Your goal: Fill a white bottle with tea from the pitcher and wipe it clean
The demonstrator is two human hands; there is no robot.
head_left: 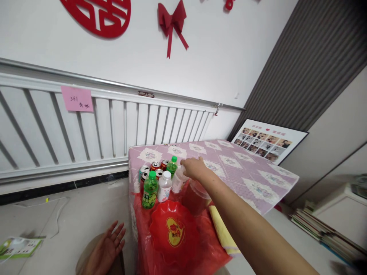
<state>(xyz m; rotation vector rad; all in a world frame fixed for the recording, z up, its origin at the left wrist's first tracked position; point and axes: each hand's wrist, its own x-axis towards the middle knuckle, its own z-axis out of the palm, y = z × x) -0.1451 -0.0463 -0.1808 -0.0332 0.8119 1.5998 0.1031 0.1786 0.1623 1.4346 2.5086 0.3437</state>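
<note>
The desk (252, 179) carries a pink patterned cloth, with a red plastic sheet (206, 244) over its near corner. On that sheet sits a red scalloped dish (172, 229), holding nothing but a yellow emblem printed inside. Behind it stands a clear tub (196, 196) of reddish contents, lid on.

The right hand (195, 168) reaches over the tub, fingers closed on a small clear cup (179, 179) that leans among the drinks. A grip low on the cup's wall would likely keep it steady. 2 green bottles (150, 190), 1 white bottle (164, 187) and about 5 cans (155, 165) stand close by, all sealed.

The left hand (107, 248) hangs open and empty, well apart, below the desk edge.
</note>
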